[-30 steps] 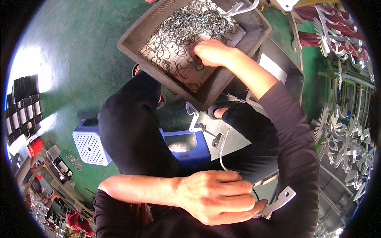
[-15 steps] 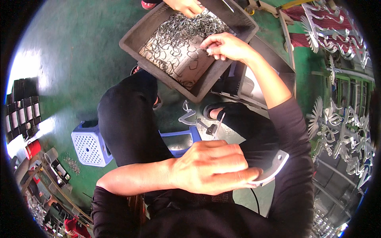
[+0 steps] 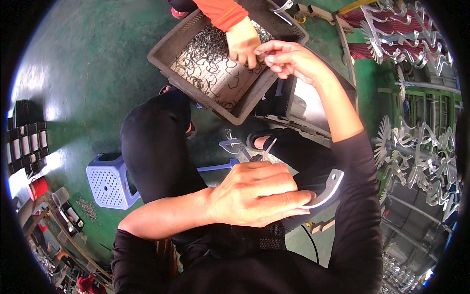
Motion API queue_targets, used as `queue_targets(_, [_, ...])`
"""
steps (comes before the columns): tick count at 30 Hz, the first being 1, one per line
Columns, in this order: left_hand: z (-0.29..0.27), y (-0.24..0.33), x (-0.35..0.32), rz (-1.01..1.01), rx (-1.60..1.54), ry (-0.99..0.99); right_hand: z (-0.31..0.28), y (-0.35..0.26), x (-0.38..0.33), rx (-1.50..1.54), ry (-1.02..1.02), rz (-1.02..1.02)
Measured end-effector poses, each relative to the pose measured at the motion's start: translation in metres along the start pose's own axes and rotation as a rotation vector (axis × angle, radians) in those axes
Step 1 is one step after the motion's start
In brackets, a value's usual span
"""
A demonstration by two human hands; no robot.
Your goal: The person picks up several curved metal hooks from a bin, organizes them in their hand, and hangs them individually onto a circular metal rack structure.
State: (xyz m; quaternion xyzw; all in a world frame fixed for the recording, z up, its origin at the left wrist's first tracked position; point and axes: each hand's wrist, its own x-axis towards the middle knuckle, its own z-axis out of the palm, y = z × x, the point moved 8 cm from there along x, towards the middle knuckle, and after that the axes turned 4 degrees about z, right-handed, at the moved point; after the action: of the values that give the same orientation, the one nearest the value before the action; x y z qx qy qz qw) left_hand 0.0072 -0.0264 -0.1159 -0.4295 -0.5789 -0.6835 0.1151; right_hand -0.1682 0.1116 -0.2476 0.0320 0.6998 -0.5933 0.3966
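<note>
My left hand [image 3: 257, 193] grips a curved, flat metal bracket [image 3: 327, 188] low in the view, over my lap. My right hand [image 3: 289, 59] is raised over the near corner of a dark grey plastic crate [image 3: 196, 93]. Its fingertips are pinched together on what looks like a thin wire ring, too small to make out. The crate holds several loose wire rings [image 3: 205, 54] on a pale liner. Another person's hand [image 3: 243, 41], in an orange sleeve, reaches into the same crate right beside my right hand.
A pale blue plastic stool [image 3: 108, 181] stands on the green floor by my left knee. Curved metal parts hang on racks [image 3: 416, 142] along the right. A dark box [image 3: 308, 105] sits under the crate. Small boxes and jars [image 3: 29, 147] line the left edge.
My right hand lifted out of the crate's rings to its near corner. Another person's hand came into the crate. My left hand with the bracket shifted up and right.
</note>
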Motion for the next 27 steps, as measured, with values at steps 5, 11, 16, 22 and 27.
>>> queue_targets(5, [-0.001, 0.003, 0.001, -0.004, -0.013, -0.016, -0.015, -0.008, -0.046, 0.027, 0.181, -0.1])
queue_targets(11, [-0.001, 0.008, 0.003, -0.06, 0.006, -0.041, 0.015, -0.027, -0.131, 0.063, 0.409, -0.209])
queue_targets(16, [-0.004, 0.016, 0.0, -0.061, 0.039, -0.038, 0.041, -0.057, -0.206, 0.041, 0.537, -0.46])
queue_targets(22, [0.004, 0.041, 0.012, -0.057, 0.045, -0.062, 0.076, -0.071, -0.279, 0.062, 0.595, -0.568])
queue_targets(27, [0.013, 0.066, 0.02, 0.006, 0.097, -0.082, 0.093, -0.068, -0.307, 0.013, 0.65, -0.534])
